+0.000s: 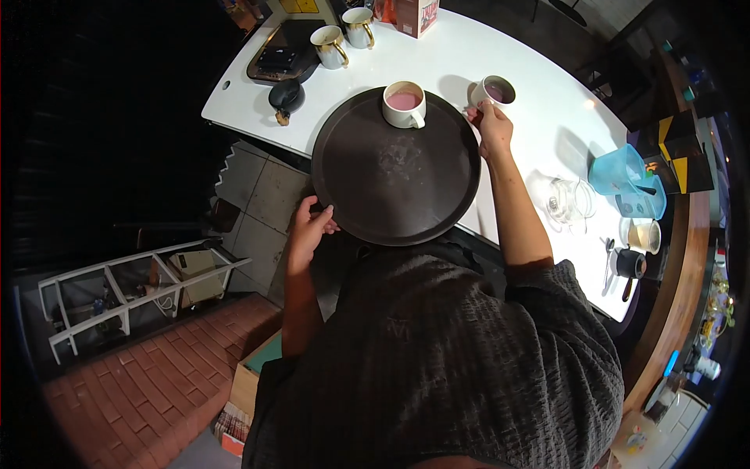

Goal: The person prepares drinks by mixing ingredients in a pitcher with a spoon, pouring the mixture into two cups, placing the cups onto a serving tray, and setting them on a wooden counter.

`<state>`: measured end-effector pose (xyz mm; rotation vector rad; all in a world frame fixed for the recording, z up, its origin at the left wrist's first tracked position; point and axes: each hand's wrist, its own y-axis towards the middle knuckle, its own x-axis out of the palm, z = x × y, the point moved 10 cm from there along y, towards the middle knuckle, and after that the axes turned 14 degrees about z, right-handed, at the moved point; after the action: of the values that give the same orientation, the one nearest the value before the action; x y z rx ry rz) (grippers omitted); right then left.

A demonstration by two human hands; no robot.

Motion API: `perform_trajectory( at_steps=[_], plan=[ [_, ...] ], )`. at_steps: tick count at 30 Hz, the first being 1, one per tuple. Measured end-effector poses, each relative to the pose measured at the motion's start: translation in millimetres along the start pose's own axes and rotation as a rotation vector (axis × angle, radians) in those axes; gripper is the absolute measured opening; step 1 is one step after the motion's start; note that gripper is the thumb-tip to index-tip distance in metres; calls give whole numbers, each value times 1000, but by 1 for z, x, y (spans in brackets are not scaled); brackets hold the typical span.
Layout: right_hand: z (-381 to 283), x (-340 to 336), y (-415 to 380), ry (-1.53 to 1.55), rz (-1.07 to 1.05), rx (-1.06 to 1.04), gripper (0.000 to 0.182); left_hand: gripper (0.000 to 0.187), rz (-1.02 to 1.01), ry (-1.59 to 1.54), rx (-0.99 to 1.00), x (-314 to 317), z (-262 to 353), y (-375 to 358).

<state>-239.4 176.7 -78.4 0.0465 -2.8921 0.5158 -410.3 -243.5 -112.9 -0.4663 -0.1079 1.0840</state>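
Note:
A round black tray overlaps the front edge of the white table. My left hand is closed on the tray's near left rim, thumb on top. Near the tray's far edge stands a white cup with pink liquid in it, its handle pointing toward me. My right hand grips a second white cup, just beyond the tray's right rim. Darker pinkish liquid shows inside that cup, and my fingers partly hide its side.
Two gold-handled mugs stand by a dark scale at the back left, near a small black round object. A glass pitcher, blue jugs, a spoon and a portafilter occupy the right side.

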Motion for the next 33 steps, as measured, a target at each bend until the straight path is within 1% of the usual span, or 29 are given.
perform_trajectory(
  at_steps=[1, 2, 3, 4, 6, 7, 9, 10, 12, 16, 18, 20, 22, 25, 28, 33],
  plan=[
    [-6, -5, 0, -78, -12, -62, 32, 55, -7, 3, -2, 3, -1, 1],
    [-14, -9, -5, -157, -23, -123, 34, 51, -35, 11, -5, 8, 2, -1],
    [-20, -12, -9, -180, -47, -146, 37, 47, -64, 19, -8, 14, 4, -2],
    [-24, -18, -12, -182, -38, -146, 37, 47, -73, 21, -10, 17, 5, -2],
    [-38, -21, -22, -194, -93, -193, 36, 39, -187, 71, -45, 33, 3, -5],
    [-43, -26, -26, -193, -85, -195, 36, 39, -194, 74, -44, 37, 3, -5],
    [-50, -28, -41, -185, -117, -171, 36, 30, -293, 108, -37, 55, 3, -9],
    [-52, -32, -45, -182, -106, -172, 36, 30, -303, 114, -37, 61, 2, -10],
    [-48, -32, -53, -175, -156, -135, 36, 29, -382, 115, -19, 79, 4, -15],
    [-38, -31, -65, -183, -193, -148, 36, 30, -460, 104, -20, 101, 9, -25],
    [-31, -30, -64, -201, -198, -161, 38, 30, -475, 116, -2, 105, 6, -25],
    [-21, -29, -66, -216, -200, -130, 38, 29, -484, 126, 15, 104, 7, -25],
    [-12, -28, -67, -228, -193, -122, 39, 27, -497, 196, -20, 103, 4, -25],
    [-3, -27, -67, -233, -170, -117, 38, 25, -516, 229, -57, 100, 0, -22],
    [7, -25, -66, -231, -156, -155, 37, 24, -528, 222, -69, 98, 2, -23],
    [14, -26, -69, -224, -66, -167, 37, 23, -572, 212, -23, 89, -7, -14]
  ],
)
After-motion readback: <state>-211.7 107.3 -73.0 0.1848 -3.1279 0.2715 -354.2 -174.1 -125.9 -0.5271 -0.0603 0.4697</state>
